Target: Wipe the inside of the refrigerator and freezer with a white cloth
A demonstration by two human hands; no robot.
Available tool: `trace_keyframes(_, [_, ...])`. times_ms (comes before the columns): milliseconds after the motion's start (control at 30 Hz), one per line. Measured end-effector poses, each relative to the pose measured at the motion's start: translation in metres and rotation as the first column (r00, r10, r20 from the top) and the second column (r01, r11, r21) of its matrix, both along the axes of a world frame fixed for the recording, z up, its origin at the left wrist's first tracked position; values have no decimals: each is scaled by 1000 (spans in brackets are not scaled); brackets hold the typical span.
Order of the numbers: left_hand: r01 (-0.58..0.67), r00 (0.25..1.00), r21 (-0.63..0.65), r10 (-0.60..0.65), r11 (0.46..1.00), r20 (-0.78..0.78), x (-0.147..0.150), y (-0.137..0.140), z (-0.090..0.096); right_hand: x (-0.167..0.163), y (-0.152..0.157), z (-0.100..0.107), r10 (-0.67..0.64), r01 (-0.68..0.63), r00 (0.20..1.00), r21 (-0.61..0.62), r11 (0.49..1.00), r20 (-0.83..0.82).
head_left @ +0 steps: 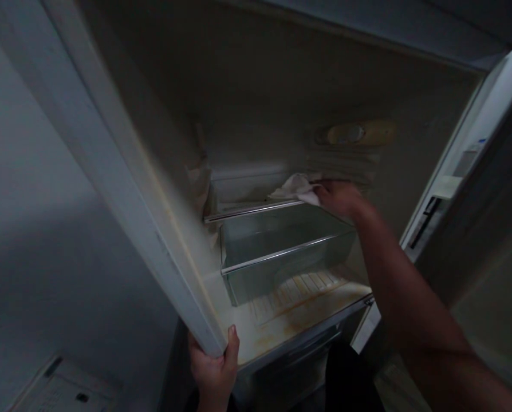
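Observation:
Inside an open fridge, my right hand (337, 195) is closed on a crumpled white cloth (298, 187). The cloth lies at the right part of the upper shelf (253, 212), by its front edge. Low at the left, my left hand (214, 363) wraps round the fridge's side edge (211, 335), thumb on the inner side. Below the shelf sits a clear drawer (277, 260). The fridge floor (282, 329) under it has brownish-yellow stains.
A yellowed lamp cover (361, 134) is on the inner right wall. The fridge door (475, 229) stands open at the right, with shelves on its inner side. A dark-clad leg (350, 380) is at the bottom. The picture is dim.

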State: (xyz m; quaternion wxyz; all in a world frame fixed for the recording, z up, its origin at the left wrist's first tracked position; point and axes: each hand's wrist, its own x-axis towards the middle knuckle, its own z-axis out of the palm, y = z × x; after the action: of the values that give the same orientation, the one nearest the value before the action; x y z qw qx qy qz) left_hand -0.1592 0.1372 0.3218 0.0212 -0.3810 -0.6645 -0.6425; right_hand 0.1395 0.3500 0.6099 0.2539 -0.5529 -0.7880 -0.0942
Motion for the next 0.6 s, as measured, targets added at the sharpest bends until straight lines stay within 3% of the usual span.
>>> trace_keyframes(67, [4, 1000, -2, -4, 1000, 13, 0, 1, 0, -43, -25, -20, 71, -67, 997, 136, 988, -24])
trace_keyframes(167, [9, 999, -14, -8, 1000, 45, -1, 1, -1, -121, -62, -50, 227, -208, 974, 342, 917, -17])
trace_keyframes(267, [15, 999, 14, -16, 1000, 47, -1, 1, 1, -180, -83, -71, 289, -271, 957, 433, 860, 26])
trace_keyframes(333, [25, 999, 51, -28, 998, 44, -1, 1, 4, -195, -83, -78, 309, -298, 949, 473, 829, 56])
trace_keyframes(433, [23, 998, 71, -27, 997, 58, 1, 1, 11, -173, -64, -80, 296, -279, 954, 514, 811, 52])
trace_keyframes(600, [13, 997, 50, -17, 999, 82, 4, 1, 17, -49, -3, -79, 65, 62, 967, 476, 877, -245])
